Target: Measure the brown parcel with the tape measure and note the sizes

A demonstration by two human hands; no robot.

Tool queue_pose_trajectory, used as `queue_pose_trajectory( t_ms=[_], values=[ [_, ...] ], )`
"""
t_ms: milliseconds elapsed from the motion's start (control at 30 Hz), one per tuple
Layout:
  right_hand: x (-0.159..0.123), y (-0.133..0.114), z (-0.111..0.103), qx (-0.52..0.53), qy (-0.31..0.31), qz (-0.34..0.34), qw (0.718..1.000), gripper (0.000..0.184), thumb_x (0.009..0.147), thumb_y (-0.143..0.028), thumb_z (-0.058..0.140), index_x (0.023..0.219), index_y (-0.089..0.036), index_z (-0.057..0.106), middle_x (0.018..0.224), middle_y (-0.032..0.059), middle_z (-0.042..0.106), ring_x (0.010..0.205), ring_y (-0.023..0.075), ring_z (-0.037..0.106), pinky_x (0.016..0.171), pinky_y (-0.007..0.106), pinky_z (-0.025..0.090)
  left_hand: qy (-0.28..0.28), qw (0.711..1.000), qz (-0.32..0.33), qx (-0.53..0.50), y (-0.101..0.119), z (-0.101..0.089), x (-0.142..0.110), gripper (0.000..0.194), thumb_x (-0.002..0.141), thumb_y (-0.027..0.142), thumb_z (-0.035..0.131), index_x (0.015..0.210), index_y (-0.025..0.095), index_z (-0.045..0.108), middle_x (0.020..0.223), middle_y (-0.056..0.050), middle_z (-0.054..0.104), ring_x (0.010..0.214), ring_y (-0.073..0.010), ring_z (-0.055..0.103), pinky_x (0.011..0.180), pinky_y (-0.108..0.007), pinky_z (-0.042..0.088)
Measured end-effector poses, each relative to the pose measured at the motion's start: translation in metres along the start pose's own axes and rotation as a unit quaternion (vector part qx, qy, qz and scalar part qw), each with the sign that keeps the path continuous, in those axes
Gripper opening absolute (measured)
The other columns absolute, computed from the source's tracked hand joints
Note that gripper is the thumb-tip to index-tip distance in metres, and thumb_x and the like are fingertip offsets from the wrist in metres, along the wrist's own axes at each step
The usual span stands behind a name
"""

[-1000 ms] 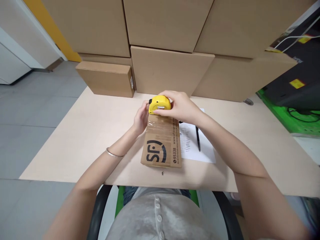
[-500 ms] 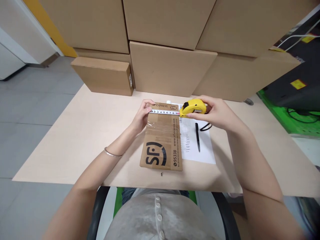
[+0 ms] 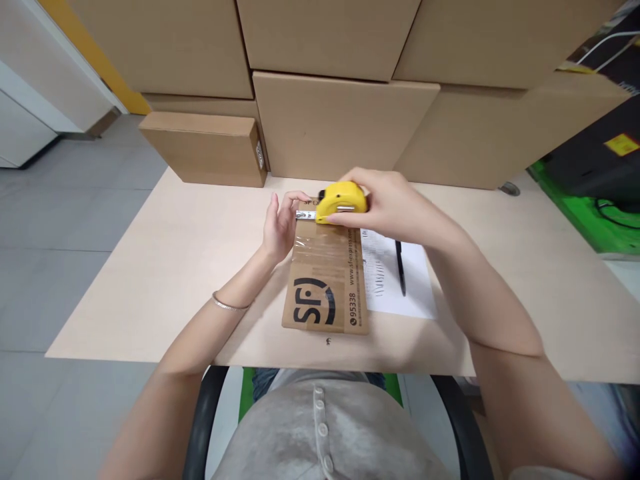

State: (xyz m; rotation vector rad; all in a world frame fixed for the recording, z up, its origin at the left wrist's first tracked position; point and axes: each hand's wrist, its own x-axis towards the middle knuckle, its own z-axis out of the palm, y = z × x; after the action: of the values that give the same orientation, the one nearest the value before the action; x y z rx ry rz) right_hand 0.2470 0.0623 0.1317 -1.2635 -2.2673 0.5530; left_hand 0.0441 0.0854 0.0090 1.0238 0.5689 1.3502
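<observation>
A yellow tape measure is observed over the upper part of a flat, brown parcel box, laid on a pale table. Its case is rounded, with a black part at the upper left and a silvery strip on the face. A short length of white blade is exposed towards the box's left edge. The box is seen to be crossed by clear, glossy tape.

The case is gripped by the right hand, thumb below and fingers above, its forearm angled in from the lower right. The left hand is held partly open at the box's upper left edge, one finger raised (a thin bracelet is worn on that wrist).

A large black "SF" logo, "www.sf-express.com" and "95338" are printed sideways on the box; the top lettering is partly covered. Beside it, marked white paper is topped by a black pen. Large cartons are stacked behind.
</observation>
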Motion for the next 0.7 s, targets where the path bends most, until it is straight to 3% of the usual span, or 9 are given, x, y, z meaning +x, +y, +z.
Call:
queue_pose_trajectory(
  t_ms=[133,233,333,400,500,567,633,700],
  values=[
    [0.018,-0.019,0.031,-0.039,0.002,-0.079,0.996,0.026,0.09,-0.039,0.076,0.108,-0.023,0.065,0.109,0.0056,0.075,0.092,0.0262,0.068,0.081,0.039,0.049,0.012,1.0,0.002,0.021,-0.002,-0.002,0.007,0.058,0.096,0.077,0.043,0.097,0.024,0.067,0.113,-0.01,0.077,0.141,-0.0356,0.059,0.117,-0.051,0.049],
    [0.015,-0.016,0.035,0.023,0.037,-0.093,0.995,0.029,0.09,-0.042,0.076,0.11,-0.025,0.064,0.114,0.005,0.074,0.099,0.0263,0.068,0.086,0.041,0.052,0.006,0.994,0.055,0.096,0.008,-0.014,-0.001,0.068,0.093,0.085,0.042,0.11,0.025,0.07,0.125,-0.011,0.075,0.144,-0.0373,0.056,0.12,-0.054,0.044],
    [0.004,0.012,0.025,0.161,0.146,0.007,0.976,0.039,0.085,-0.056,0.077,0.108,-0.027,0.063,0.109,0.005,0.075,0.089,0.023,0.068,0.07,0.035,0.053,0.009,0.962,0.164,0.22,0.028,-0.033,-0.035,0.076,0.095,0.086,0.028,0.134,0.034,0.067,0.144,-0.008,0.067,0.147,-0.0358,0.052,0.126,-0.057,0.034],
    [-0.005,0.039,0.018,0.265,0.194,0.105,0.939,0.04,0.084,-0.06,0.074,0.101,-0.026,0.063,0.102,0.0061,0.076,0.068,0.0166,0.06,0.05,0.027,0.042,-0.002,0.915,0.242,0.324,0.04,-0.045,-0.067,0.078,0.088,0.091,0.037,0.138,0.038,0.066,0.151,-0.006,0.062,0.152,-0.0379,0.047,0.129,-0.06,0.028],
    [-0.017,0.074,0.02,0.396,0.148,0.201,0.884,0.04,0.082,-0.062,0.068,0.09,-0.023,0.064,0.094,0.0078,0.079,0.042,0.0064,0.029,0.037,0.025,0.014,-0.128,0.838,0.275,0.453,0.047,-0.056,-0.107,0.074,0.069,0.089,0.069,0.126,0.043,0.075,0.145,-0.006,0.065,0.147,-0.0434,0.05,0.13,-0.064,0.025],
    [-0.022,0.085,0.03,0.457,0.091,0.221,0.857,0.042,0.08,-0.064,0.066,0.087,-0.022,0.064,0.089,0.0067,0.08,0.038,0.0036,0.014,0.036,0.026,0.005,-0.196,0.791,0.303,0.494,0.044,-0.058,-0.117,0.075,0.065,0.081,0.08,0.131,0.044,0.073,0.142,-0.008,0.066,0.14,-0.0439,0.057,0.126,-0.065,0.033],
    [-0.025,0.088,0.043,0.501,0.059,0.225,0.834,0.043,0.077,-0.064,0.068,0.086,-0.022,0.064,0.081,0.0034,0.078,0.036,0.0024,0.009,0.036,0.026,0.002,-0.215,0.773,0.33,0.498,0.038,-0.057,-0.116,0.079,0.069,0.074,0.082,0.141,0.045,0.067,0.144,-0.009,0.064,0.137,-0.0427,0.06,0.12,-0.062,0.043],
    [-0.027,0.085,0.049,0.528,0.056,0.221,0.818,0.044,0.075,-0.064,0.07,0.084,-0.022,0.064,0.074,0.0004,0.074,0.035,0.0017,0.009,0.036,0.024,0.001,-0.203,0.783,0.341,0.479,0.031,-0.057,-0.111,0.079,0.077,0.071,0.079,0.149,0.043,0.061,0.146,-0.011,0.062,0.137,-0.0408,0.06,0.115,-0.058,0.05]
  ],
)
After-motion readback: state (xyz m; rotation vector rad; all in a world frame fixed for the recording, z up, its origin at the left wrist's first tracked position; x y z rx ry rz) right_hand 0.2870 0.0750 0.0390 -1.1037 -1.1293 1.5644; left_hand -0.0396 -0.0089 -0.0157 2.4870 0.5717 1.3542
